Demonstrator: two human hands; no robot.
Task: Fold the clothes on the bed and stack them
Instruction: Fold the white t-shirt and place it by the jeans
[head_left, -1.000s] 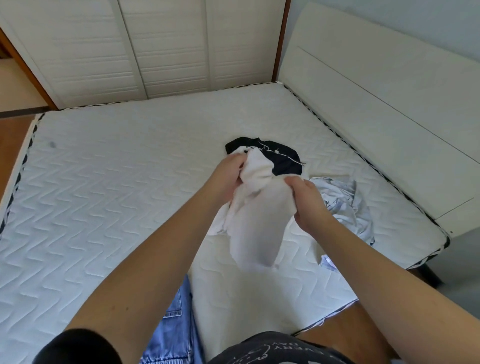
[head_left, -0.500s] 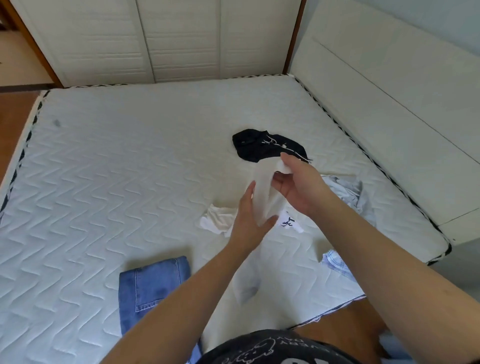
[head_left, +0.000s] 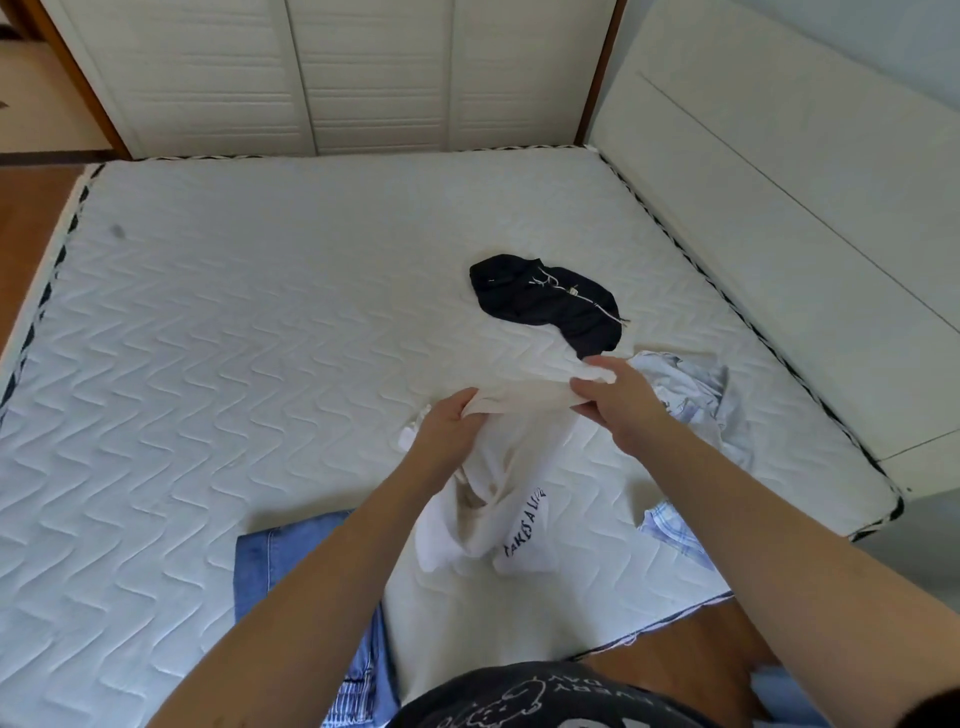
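Note:
A white T-shirt with dark lettering hangs bunched above the white quilted mattress. My left hand grips its upper edge on the left. My right hand pinches the same edge further right, so the cloth stretches between them. A black garment with a white drawstring lies crumpled beyond my hands. A light blue shirt lies rumpled to the right, partly behind my right arm. Folded blue jeans lie near the bed's front edge, partly under my left arm.
A white headboard runs along the right side. White wardrobe doors stand beyond the far edge. Wooden floor shows at the left and by my legs. A light blue checked cloth lies at the near right.
My hands have moved apart along the white T-shirt's edge and both now grip it, spreading it sideways. Half a second ago my left hand was open beside the cloth.

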